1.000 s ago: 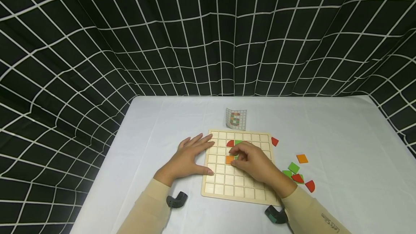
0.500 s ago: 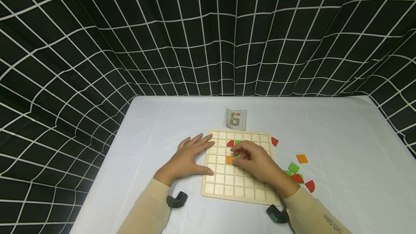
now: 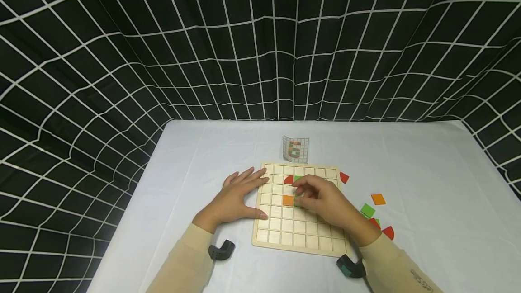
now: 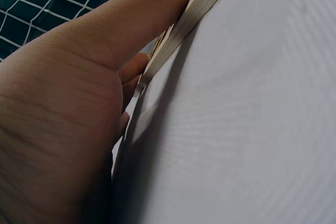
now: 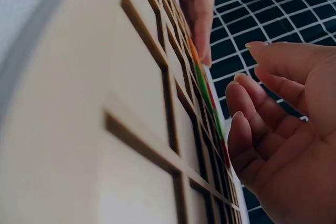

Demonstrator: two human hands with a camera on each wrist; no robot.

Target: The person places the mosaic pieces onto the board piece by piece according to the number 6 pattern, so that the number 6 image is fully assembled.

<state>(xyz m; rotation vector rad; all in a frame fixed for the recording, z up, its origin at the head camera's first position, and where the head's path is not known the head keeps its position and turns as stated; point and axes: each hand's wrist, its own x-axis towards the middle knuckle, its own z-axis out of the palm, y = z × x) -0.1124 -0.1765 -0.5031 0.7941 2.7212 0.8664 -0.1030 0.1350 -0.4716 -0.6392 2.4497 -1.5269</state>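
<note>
one board [image 3: 299,239], one card [image 3: 296,149], two orange tiles [image 3: 288,200], three loose red tiles [image 3: 344,177]

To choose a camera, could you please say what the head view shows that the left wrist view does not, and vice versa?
Only the head view: the bare right hand, curled grid-printed sheet, and flat orange pieces, green pieces and red pieces.
Only the left wrist view: dark shadow along the side of the pale wooden board.
Both: the bare left hand, that board, white tablecloth and black, white-gridded curtain.

Long beige sleeves [image 3: 183,259], dark lettering [image 3: 421,280] on the right one, curved black wrist devices [image 3: 221,251], green patch [image 3: 346,271] on the right.
</note>
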